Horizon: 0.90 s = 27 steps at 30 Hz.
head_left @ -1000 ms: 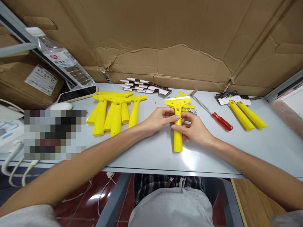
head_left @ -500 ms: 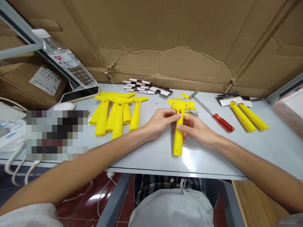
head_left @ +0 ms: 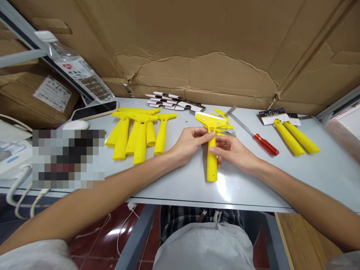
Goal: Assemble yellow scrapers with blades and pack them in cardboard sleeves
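Between my two hands is a yellow scraper [head_left: 212, 157], its wide head pointing away from me and its round handle toward me. Two screws and a pale strip along the far edge show on the head. My left hand [head_left: 194, 144] is closed on the neck, thumb on top. My right hand [head_left: 233, 152] grips the handle from the right, thumb on its upper face. Just behind the hands lie small yellow parts and metal pieces [head_left: 229, 131], partly hidden. To the right rests a screwdriver [head_left: 266, 144] with a red handle.
Several yellow scraper handles [head_left: 140, 144] are piled at left. Folded cards [head_left: 174, 102] lie at the back. Two carded yellow scrapers [head_left: 289, 138] sit at right. A phone [head_left: 94, 111], a white mouse [head_left: 75, 125] and a bottle [head_left: 81, 71] occupy the left. Cardboard [head_left: 197, 30] walls the back.
The scraper has turned slightly, its head swinging left and its handle end a little right; a pale strip now shows along its far edge. Both hands keep their hold.
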Available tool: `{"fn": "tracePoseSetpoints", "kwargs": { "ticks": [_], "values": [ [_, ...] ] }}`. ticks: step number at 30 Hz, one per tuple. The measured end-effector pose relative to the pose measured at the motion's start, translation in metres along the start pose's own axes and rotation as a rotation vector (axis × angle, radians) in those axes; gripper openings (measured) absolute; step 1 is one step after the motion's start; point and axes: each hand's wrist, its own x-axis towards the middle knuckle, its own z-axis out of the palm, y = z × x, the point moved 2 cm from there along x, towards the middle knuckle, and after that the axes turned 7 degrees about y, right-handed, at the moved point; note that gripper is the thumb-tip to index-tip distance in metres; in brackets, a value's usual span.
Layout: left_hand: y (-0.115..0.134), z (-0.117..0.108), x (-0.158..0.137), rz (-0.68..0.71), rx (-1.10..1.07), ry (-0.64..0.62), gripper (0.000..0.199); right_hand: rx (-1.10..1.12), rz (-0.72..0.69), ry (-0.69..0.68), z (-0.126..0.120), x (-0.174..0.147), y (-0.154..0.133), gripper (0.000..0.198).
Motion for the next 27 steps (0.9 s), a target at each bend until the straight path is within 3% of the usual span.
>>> {"fn": "tracePoseSetpoints", "kwargs": {
  "ticks": [4, 13, 22, 27],
  "values": [
    [-0.002, -0.001, 0.001, 0.0, 0.013, 0.013, 0.04, -0.027, 0.022, 0.053, 0.001, -0.002, -0.001, 0.065],
    [0.001, 0.003, 0.005, -0.091, -0.104, -0.187, 0.047, 0.123, -0.004, -0.114, -0.001, 0.002, 0.007, 0.056],
    [-0.002, 0.002, 0.002, -0.01, -0.045, 0.066, 0.047, 0.049, 0.008, 0.056, 0.004, 0.003, 0.008, 0.066],
    [0.013, -0.005, 0.009, -0.086, 0.133, -0.051, 0.043, 0.041, -0.003, 0.038, -0.006, 0.006, 0.004, 0.051]
  ]
}}
